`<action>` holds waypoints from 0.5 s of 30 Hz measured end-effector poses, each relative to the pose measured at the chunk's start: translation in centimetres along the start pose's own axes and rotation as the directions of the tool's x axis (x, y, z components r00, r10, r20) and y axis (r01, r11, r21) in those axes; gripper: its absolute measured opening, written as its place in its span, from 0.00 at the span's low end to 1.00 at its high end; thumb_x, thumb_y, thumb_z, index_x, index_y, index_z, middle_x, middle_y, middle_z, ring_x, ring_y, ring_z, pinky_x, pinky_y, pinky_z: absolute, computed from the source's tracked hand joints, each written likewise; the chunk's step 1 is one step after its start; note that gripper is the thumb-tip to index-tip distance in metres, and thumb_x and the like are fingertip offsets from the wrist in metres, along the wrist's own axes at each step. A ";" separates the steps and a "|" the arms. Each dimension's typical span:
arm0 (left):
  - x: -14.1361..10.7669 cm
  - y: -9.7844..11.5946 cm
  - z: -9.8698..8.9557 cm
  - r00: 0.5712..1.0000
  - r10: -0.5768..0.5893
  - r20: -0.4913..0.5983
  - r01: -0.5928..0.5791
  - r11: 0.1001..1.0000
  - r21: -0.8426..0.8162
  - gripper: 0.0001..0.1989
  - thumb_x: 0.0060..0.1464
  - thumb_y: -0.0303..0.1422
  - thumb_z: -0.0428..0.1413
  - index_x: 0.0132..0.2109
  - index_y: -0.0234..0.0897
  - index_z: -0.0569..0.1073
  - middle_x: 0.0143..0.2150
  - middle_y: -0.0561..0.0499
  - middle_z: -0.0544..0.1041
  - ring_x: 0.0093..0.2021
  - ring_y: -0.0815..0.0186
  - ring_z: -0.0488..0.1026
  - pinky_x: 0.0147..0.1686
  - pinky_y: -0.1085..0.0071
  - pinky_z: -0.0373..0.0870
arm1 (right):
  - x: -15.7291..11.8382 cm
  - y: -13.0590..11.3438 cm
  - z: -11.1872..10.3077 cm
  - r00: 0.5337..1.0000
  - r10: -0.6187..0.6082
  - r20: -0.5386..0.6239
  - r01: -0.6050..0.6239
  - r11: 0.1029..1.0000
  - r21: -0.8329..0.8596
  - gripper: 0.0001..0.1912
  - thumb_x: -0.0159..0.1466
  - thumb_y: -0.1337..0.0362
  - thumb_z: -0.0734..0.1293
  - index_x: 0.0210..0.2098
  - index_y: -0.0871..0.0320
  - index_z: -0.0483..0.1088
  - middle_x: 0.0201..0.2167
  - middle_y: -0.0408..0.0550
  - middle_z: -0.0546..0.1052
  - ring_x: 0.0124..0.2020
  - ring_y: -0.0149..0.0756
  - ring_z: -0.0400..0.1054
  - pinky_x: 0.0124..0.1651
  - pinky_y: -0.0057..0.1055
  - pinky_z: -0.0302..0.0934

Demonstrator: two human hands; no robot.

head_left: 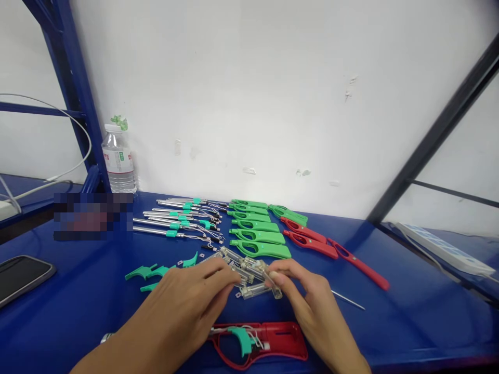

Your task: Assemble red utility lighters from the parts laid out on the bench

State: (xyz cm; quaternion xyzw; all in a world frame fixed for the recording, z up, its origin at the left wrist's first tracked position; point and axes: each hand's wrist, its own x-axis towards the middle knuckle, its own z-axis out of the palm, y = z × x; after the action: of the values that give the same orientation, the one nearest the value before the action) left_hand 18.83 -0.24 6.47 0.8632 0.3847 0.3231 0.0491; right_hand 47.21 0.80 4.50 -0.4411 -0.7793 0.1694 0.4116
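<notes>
My right hand (312, 301) pinches a clear plastic lighter fuel tank (277, 292) between thumb and fingers, tilted over a small pile of similar clear tanks (253, 290). At the left side of that pile is my left hand (195, 293), its fingers drawn together; whatever lies between them is hidden. Below both hands rests an open red lighter shell half (284, 337), holding a teal trigger (242, 340), white wires and the end of a metal rod. My left wrist and hand partly cover its left end.
Loose green triggers (142, 272) lie left of my left hand. Metal rods with wires (156, 229), green lighter shells (261, 236) and red shells (312, 244) are laid out behind. A thin metal rod (349, 300), phone (23, 278), water bottle (119, 163) and power strip (444, 249) sit around.
</notes>
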 end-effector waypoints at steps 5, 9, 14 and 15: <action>0.4 0.5 0.2 0.997 0.005 -0.080 -0.010 0.998 -0.063 0.19 0.80 0.27 0.48 0.53 0.49 0.84 0.46 0.56 0.86 0.40 0.67 0.85 0.39 0.72 0.73 | 0.2 -1.4 0.4 0.986 -0.081 -0.148 0.097 0.989 0.108 0.12 0.80 0.62 0.74 0.61 0.44 0.84 0.39 0.37 0.85 0.37 0.31 0.82 0.45 0.21 0.75; 0.6 0.6 0.3 0.972 -0.032 -0.235 -0.015 0.981 -0.195 0.12 0.75 0.28 0.58 0.52 0.51 0.84 0.44 0.64 0.89 0.36 0.71 0.84 0.37 0.78 0.73 | -0.1 -2.1 0.7 0.986 -0.146 -0.081 0.152 0.986 0.070 0.11 0.79 0.66 0.76 0.56 0.43 0.87 0.44 0.39 0.84 0.43 0.30 0.83 0.49 0.20 0.74; 0.8 0.5 -0.1 0.969 -0.083 -0.232 0.010 0.953 -0.302 0.09 0.71 0.28 0.64 0.42 0.51 0.84 0.34 0.67 0.84 0.25 0.74 0.72 0.24 0.80 0.63 | -0.5 -2.5 1.0 0.976 -0.216 -0.021 0.217 0.976 0.036 0.08 0.82 0.66 0.73 0.55 0.48 0.83 0.47 0.39 0.89 0.47 0.31 0.86 0.54 0.21 0.76; 0.9 0.6 -0.3 0.969 -0.093 -0.228 0.018 0.950 -0.312 0.09 0.71 0.29 0.64 0.42 0.50 0.85 0.33 0.66 0.84 0.25 0.74 0.72 0.24 0.81 0.64 | -0.6 -2.5 1.0 0.970 -0.241 -0.032 0.241 0.970 0.005 0.07 0.82 0.65 0.72 0.56 0.48 0.82 0.48 0.39 0.89 0.47 0.31 0.87 0.55 0.21 0.76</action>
State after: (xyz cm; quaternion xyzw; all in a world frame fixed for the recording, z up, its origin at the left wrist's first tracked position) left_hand 19.53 -0.11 7.36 0.7885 0.3571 0.4792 0.1451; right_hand 45.22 -0.94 5.15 -0.3439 -0.8198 0.1148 0.4431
